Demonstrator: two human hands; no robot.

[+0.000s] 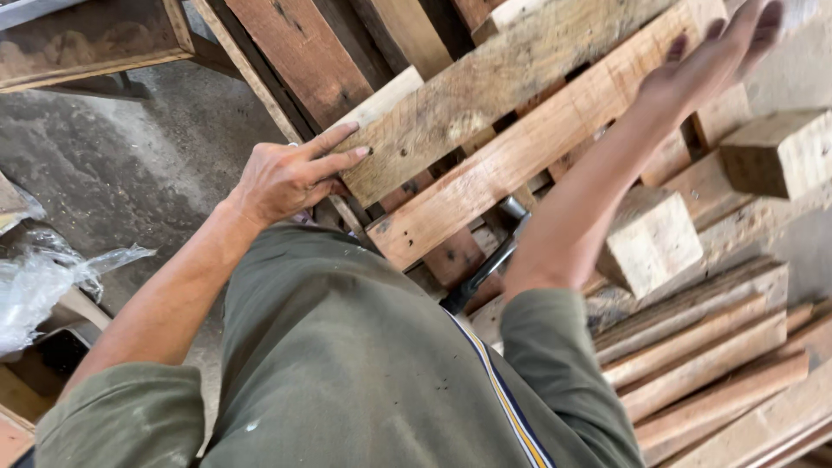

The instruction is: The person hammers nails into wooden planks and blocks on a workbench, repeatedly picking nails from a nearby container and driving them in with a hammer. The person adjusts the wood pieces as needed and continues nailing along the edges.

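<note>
The left hand [290, 178] is extending forward from a bent elbow, palm down, fingers straight and held close together. The right hand [711, 65] is reaching farther ahead on a nearly straight arm, palm down, fingers open and slightly spread.

The pallet boards [520, 113] are seen to be bare, unfinished wood, rough-sawn and matt, marked with dark nail holes and stains. The square wooden blocks [652, 243] are paler, with coarse, splintery cut faces. The stacked planks [702, 347] are reddish-brown wood, dull and weathered. A hammer [485, 269] is shown with a dark, slightly glossy handle and a grey metal head. The floor [130, 156] is rough, dusty concrete. Crinkled, clear, shiny plastic sheeting [43, 282] is seen. The olive garment [347, 373] is matt woven cloth.
</note>
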